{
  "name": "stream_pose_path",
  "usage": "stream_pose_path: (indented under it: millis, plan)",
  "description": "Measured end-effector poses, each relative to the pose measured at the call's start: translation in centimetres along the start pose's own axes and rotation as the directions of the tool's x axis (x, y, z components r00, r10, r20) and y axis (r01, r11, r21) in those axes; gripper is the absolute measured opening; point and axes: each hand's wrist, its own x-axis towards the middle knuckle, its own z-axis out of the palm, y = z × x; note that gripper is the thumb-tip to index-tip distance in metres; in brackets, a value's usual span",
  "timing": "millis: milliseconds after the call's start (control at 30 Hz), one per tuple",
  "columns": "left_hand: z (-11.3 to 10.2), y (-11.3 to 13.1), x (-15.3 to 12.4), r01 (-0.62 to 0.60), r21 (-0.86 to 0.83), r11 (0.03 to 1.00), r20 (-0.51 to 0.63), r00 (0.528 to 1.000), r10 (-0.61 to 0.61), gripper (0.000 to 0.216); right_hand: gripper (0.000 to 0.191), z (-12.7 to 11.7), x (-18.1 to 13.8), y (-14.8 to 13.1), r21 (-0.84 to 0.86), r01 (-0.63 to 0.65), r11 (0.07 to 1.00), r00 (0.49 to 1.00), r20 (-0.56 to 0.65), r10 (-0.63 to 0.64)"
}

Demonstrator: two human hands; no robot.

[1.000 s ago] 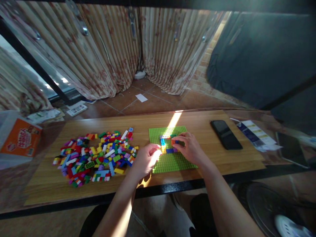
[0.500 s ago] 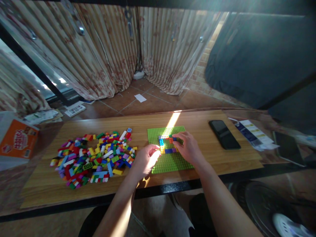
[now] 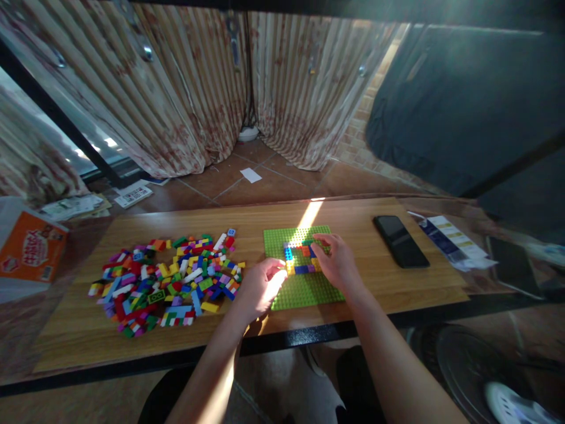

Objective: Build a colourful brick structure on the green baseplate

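Note:
A green studded baseplate [image 3: 304, 297] lies on the table, with a rectangular outline of toy bricks pressed onto it. Blue bricks [image 3: 302, 270] form its near side, and an orange brick [image 3: 305, 251] stands toward its far right. My left hand [image 3: 263, 285] rests by the near left corner, next to a yellow brick [image 3: 290, 269]; its fingers are curled together, and whatever they hold is hidden. Over the right side of the outline is my right hand [image 3: 338, 262], its thumb and forefinger apart around the bricks there, with no held brick visible.
Left of the baseplate spreads a large heap of loose coloured bricks [image 3: 170, 282]. A black phone [image 3: 401, 241] lies on the wooden table [image 3: 247, 221] at right, with printed papers [image 3: 454, 238] beyond it. An orange and white box [image 3: 33, 247] stands at far left.
My right hand's fingers have drawn slightly to the right and spread off the bricks, showing more of the outline's right side. My left hand keeps nearly the same place.

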Motion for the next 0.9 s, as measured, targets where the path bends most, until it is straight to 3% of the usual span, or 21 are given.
stream_pose_path:
  millis: [233,400,567,900]
  plan:
    - [0.1,-0.4,0.0,0.002,-0.008,1.000,0.001,1.000,-0.002,0.028,0.039,1.5,0.3,-0.1,-0.184,-0.042,0.982,0.999,-0.020,0.039]
    - [0.1,0.1,-0.1,0.008,0.026,1.000,-0.009,1.000,-0.008,0.028,0.038,1.2,0.2,0.0,-0.126,-0.045,0.991,0.999,-0.022,0.042]
    - [0.0,0.7,-0.2,0.011,0.057,0.998,-0.018,1.000,-0.010,0.027,0.028,0.1,-0.5,0.4,-0.024,0.085,0.996,0.995,0.061,-0.084]
    - [0.0,0.8,-0.3,0.010,0.082,0.997,-0.020,1.000,-0.008,0.027,0.021,-0.1,-0.8,0.3,-0.143,0.227,0.963,0.967,0.151,-0.206]
